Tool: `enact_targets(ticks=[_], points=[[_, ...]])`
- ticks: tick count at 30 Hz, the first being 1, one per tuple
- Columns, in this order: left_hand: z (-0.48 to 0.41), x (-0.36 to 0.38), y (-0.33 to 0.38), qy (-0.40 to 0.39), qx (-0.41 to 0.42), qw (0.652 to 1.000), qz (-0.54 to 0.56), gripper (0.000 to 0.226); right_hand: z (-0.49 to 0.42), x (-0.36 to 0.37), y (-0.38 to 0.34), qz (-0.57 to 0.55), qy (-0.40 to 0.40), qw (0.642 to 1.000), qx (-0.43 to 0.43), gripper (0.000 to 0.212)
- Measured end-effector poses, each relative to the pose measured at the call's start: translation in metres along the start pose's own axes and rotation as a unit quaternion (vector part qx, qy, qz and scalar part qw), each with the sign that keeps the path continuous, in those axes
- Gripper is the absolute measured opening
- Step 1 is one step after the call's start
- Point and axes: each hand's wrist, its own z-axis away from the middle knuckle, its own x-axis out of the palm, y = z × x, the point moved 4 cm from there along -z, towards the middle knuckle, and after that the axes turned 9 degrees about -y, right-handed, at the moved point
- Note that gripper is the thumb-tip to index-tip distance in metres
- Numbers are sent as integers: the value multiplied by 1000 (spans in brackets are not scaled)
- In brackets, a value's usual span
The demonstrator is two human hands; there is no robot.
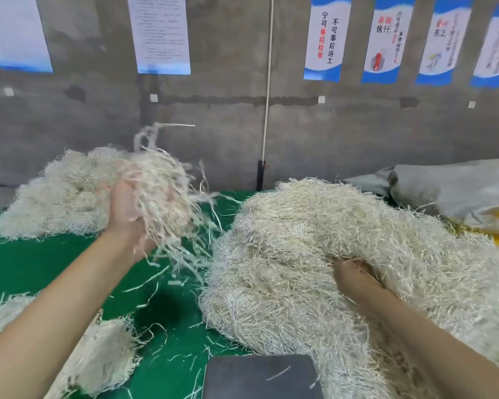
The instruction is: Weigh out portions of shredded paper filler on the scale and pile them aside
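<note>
While the left hand (124,208) grips a clump of shredded paper (162,180) raised over the green table (41,263), the strands trail down and right with no clear long axis, motion-blurred. Right hand (355,277) is dug into the big heap (314,240), fingers buried, grip unreadable. Scale (260,378) at bottom centre, cut by the frame edge. Both forearms reach forward, left angled upward before the far pile (55,197).

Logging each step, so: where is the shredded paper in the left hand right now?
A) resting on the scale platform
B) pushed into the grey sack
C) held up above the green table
C: the left hand grips the handful of shredded paper raised over the green table; the scale platform holds only stray strands.
</note>
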Motion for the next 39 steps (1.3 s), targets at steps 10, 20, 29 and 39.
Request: enact_targets(ticks=[10, 20, 29, 39], points=[[35, 47, -63, -205, -130, 868, -433, 45, 94, -87, -104, 71, -2, 963, -259, 36], [43, 54, -72, -247, -123, 864, -422, 17, 102, 16, -51, 211, -455, 848, -169, 32], [49, 77, -90, -362, -159, 818, -419, 78, 103, -92, -89, -445, -197, 813, -320, 55], [66, 64, -81, -323, -208, 920, -77, 36, 131, -75, -151, -394, -16, 841, -371, 36]])
